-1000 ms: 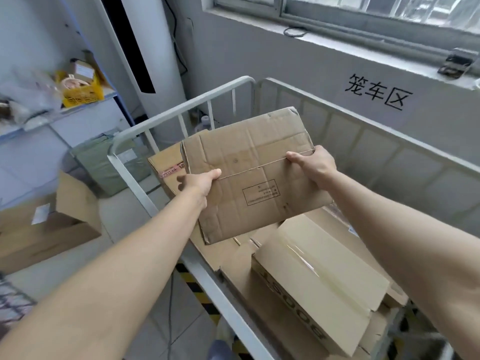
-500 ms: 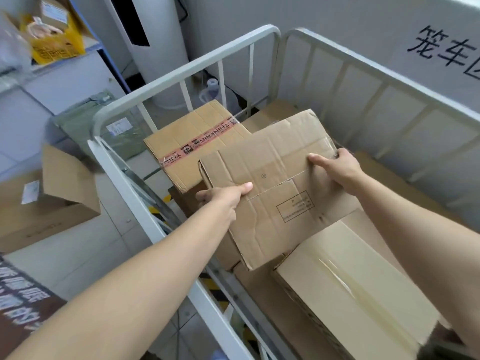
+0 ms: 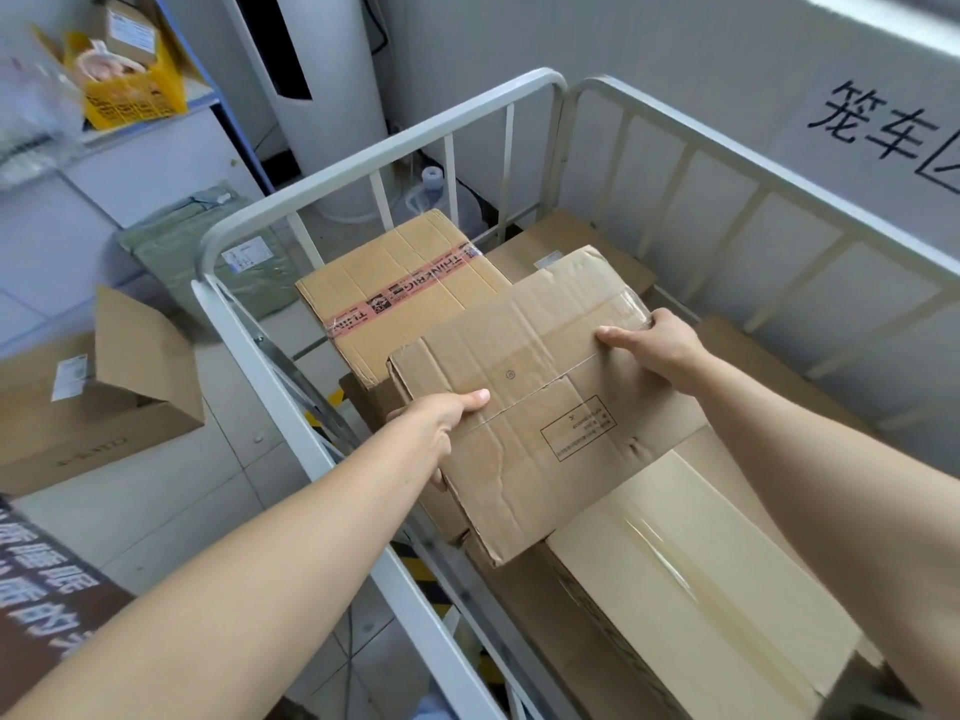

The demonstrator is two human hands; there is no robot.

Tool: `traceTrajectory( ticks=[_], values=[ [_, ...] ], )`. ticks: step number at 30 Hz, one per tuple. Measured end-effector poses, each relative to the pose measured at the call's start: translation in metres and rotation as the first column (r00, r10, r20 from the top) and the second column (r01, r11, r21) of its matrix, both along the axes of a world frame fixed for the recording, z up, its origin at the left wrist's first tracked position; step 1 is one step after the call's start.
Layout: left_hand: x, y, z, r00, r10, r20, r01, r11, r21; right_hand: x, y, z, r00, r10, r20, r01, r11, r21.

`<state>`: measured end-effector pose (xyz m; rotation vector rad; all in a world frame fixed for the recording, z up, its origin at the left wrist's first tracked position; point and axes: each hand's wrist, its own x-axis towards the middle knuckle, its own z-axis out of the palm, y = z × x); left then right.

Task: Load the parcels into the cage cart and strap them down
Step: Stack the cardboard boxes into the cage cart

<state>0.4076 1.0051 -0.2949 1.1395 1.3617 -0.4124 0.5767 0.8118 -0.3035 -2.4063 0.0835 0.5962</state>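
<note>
The cage cart (image 3: 363, 161) contains a box sealed with red tape (image 3: 395, 298) at its far left, a flat carton (image 3: 571, 239) at the far corner, and a large clear-taped box (image 3: 701, 589) nearest the camera. The creased parcel (image 3: 545, 418) is held over these boxes, inside the rails. The left hand (image 3: 441, 423) grips its near-left edge, thumb on top. The right hand (image 3: 654, 345) grips its far-right edge, thumb on top.
</note>
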Motion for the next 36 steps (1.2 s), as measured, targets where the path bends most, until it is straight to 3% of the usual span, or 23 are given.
traceTrajectory(
  ticks=[13,22,30,36],
  values=[
    [-0.007,0.030,-0.037,0.995,-0.008,-0.100,0.001,0.998,-0.067,-0.010,0.050,-0.082,0.977,0.150,-0.153,-0.137,0.986,0.094],
    [0.027,0.049,-0.092,0.990,0.044,-0.132,-0.052,0.997,-0.053,0.025,0.077,-0.140,0.969,0.176,-0.172,-0.177,0.984,0.012],
    [0.029,0.040,-0.094,0.980,0.000,-0.199,-0.018,0.996,-0.087,0.030,0.070,-0.135,0.967,0.159,-0.198,-0.167,0.986,-0.027],
    [0.022,0.022,-0.063,0.986,-0.035,-0.165,0.017,0.994,-0.105,0.025,0.046,-0.082,0.979,0.149,-0.140,-0.155,0.988,-0.027]
  ],
)
